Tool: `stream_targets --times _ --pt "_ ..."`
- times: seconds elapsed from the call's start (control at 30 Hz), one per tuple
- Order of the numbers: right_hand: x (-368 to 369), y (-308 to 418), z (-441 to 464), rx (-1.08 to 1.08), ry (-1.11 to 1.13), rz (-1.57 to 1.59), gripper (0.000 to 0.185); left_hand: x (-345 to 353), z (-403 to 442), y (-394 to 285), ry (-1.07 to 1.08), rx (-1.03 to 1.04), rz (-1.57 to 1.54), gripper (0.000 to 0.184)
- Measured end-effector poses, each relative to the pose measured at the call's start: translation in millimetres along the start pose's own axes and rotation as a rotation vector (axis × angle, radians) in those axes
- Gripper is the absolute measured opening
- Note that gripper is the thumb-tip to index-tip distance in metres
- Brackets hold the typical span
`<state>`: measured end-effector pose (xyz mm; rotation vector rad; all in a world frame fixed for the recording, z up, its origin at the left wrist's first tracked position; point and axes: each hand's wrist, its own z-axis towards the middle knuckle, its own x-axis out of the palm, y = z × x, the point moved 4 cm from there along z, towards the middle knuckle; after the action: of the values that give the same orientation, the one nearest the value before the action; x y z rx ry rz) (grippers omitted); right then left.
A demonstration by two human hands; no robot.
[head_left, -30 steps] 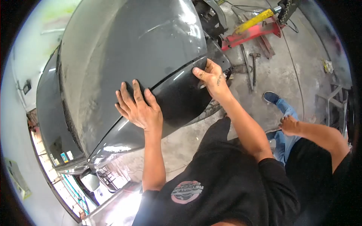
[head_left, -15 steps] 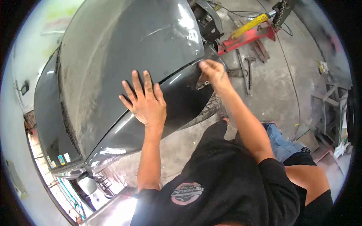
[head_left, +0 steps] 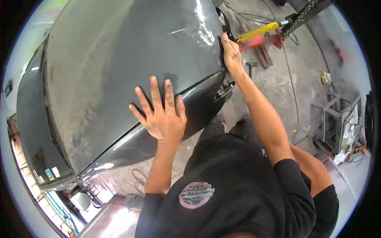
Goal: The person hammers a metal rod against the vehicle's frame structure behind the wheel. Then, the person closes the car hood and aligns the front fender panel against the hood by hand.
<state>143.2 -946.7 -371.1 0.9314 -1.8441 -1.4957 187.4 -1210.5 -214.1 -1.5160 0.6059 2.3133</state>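
Note:
The dark grey car hood (head_left: 174,47) lies down over the front of the car, beside a glossy black fender (head_left: 194,105) with a narrow gap between them. My left hand (head_left: 163,119) rests flat with fingers spread, its fingertips on the hood and its palm over the gap and fender. At the hood's front corner, my right hand (head_left: 233,55) grips the edge with the thumb on the upper side. Its other fingers are mostly hidden by the edge. Just below that hand, an exposed fitting (head_left: 225,89) shows at the fender's front end.
A red and yellow hydraulic puller (head_left: 260,35) with a chain (head_left: 303,18) stands ahead of the car. A hammer (head_left: 251,69) lies on the concrete floor. To the right is a grey metal stand (head_left: 331,115). Another person's bare limb (head_left: 311,166) shows behind my right arm.
My right hand has moved from above the fender's front end up to the hood's front edge and taken hold there. My left hand stays spread on the panels. The view has shifted.

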Motion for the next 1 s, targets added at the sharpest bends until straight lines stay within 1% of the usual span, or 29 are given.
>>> stream_targets --times 0.1,0.17,0.23,0.27,0.37,0.4,0.43,0.5,0.57,0.6,0.67,0.7,0.73,0.77,0.8,0.83,0.87,0.9,0.97,1.0 --pt "1.5 -4.2 6.7 -0.045 0.030 0.006 0.061 -6.6 3.7 -2.7 -0.009 -0.040 -0.003 0.044" --pt "-0.8 -0.9 9.3 -0.044 0.073 -0.026 0.062 -9.0 7.9 -4.4 -0.024 -0.045 0.027 0.042" --pt "-8.2 16.3 8.8 -0.086 0.213 -0.050 0.062 -9.4 8.0 -4.6 -0.025 -0.076 0.048 0.041" --pt "-10.3 22.3 10.0 -0.109 0.295 -0.059 0.062 -14.5 12.2 -7.6 -0.058 -0.081 0.061 0.038" --pt "-20.9 20.8 19.6 -0.145 0.440 -0.036 0.064 -19.8 8.9 -2.2 -0.281 -0.299 -0.123 0.036" --pt "-25.2 17.4 25.3 -0.147 0.344 -0.009 0.064 -23.5 10.9 -3.4 -0.393 -0.317 -0.083 0.038" --pt "-29.5 6.7 36.9 -0.031 0.355 0.042 0.063 -23.3 10.3 0.3 -0.451 -0.450 -0.117 0.040" --pt "-29.0 4.9 56.5 0.100 0.293 0.125 0.059 -22.1 8.4 5.6 -0.525 -0.608 -0.061 0.037" --pt "-22.0 10.4 71.9 0.235 0.292 0.211 0.051 -20.7 11.4 2.6 -0.531 -0.697 -0.007 0.037" --pt "-16.9 31.0 67.0 0.106 0.284 0.175 0.051 -17.7 11.0 0.6 -0.554 -0.719 0.013 0.036" --pt "19.0 10.7 76.3 -0.158 0.188 0.023 0.051 -11.3 6.8 0.7 -0.581 -0.772 0.068 0.034" --pt "22.3 19.6 70.5 -0.202 0.079 -0.045 0.048 -8.5 7.5 3.6 -0.585 -0.804 0.099 0.034" --pt "23.1 12.4 73.7 -0.175 0.112 0.003 0.052 -13.5 10.1 2.0 -0.589 -0.811 0.102 0.036" --pt "24.1 7.8 79.8 -0.196 0.072 -0.122 0.054 -14.8 16.6 0.3 -0.600 -0.815 0.095 0.038" --pt "25.7 23.6 71.8 -0.059 0.162 0.133 0.060 -26.7 13.7 3.5 -0.572 -0.834 0.174 0.040" --pt "25.8 23.2 72.1 -0.168 0.183 0.053 0.067 -16.4 18.5 3.5 -0.527 -0.829 0.181 0.042" --pt "19.8 33.2 70.2 -0.122 0.219 -0.010 0.070 -14.9 20.7 0.4 -0.504 -0.843 0.194 0.042" --pt "22.9 26.7 75.0 -0.119 0.226 -0.010 0.076 -15.4 20.8 0.7 -0.488 -0.856 0.204 0.043" --pt "24.5 20.3 81.9 -0.081 0.241 -0.024 0.081 -16.9 21.8 3.5 -0.470 -0.879 0.202 0.044" --pt "25.0 22.0 83.8 -0.096 0.273 -0.040 0.083 -16.7 21.6 4.4 -0.464 -0.889 0.189 0.044"
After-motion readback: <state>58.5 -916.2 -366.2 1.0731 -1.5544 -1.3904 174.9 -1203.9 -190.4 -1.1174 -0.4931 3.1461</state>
